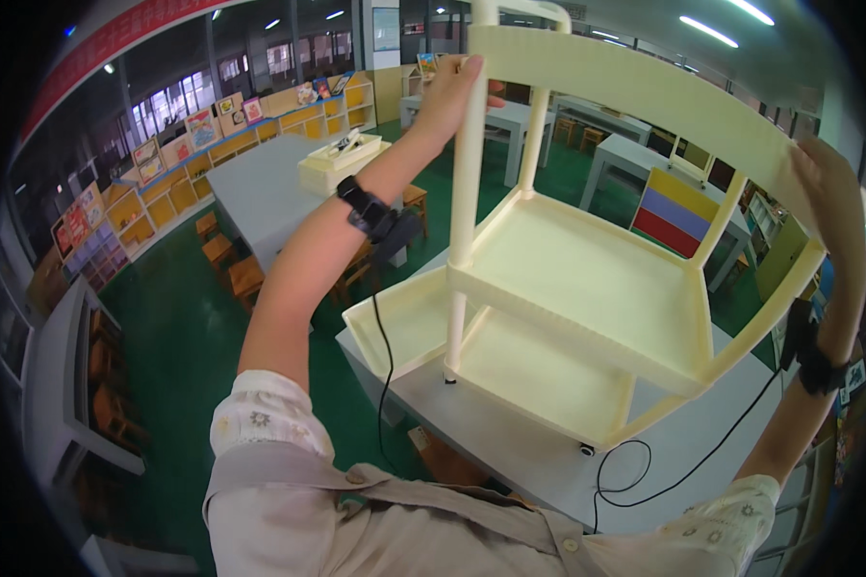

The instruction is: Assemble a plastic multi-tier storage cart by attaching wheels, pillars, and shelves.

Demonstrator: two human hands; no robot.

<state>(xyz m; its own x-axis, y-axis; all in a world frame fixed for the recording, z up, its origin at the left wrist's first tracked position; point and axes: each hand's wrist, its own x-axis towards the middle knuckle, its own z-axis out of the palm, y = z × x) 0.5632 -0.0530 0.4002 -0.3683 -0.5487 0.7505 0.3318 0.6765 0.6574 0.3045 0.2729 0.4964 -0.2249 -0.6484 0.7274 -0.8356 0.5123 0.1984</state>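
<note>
A cream utility cart (577, 274) with stacked trays stands upright in front of me on a grey table (529, 457), small black casters under its lowest tray. My left hand (450, 94) is closed around its left upright post, close beneath the top tier (635, 82). At the other end of that tier, my right hand (830, 192) grips the right corner; some of its fingers are hidden. The middle and bottom trays look bare inside. A separate cream tray (409, 322) lies at the cart's lower left.
Black cables (635, 490) hang from the bands on my wrists, one looping over the table. To the left is another grey table (260, 178) bearing a cream bin (332, 168), with wooden stools (245, 277) around it. Low shelves (178, 197) line the far wall.
</note>
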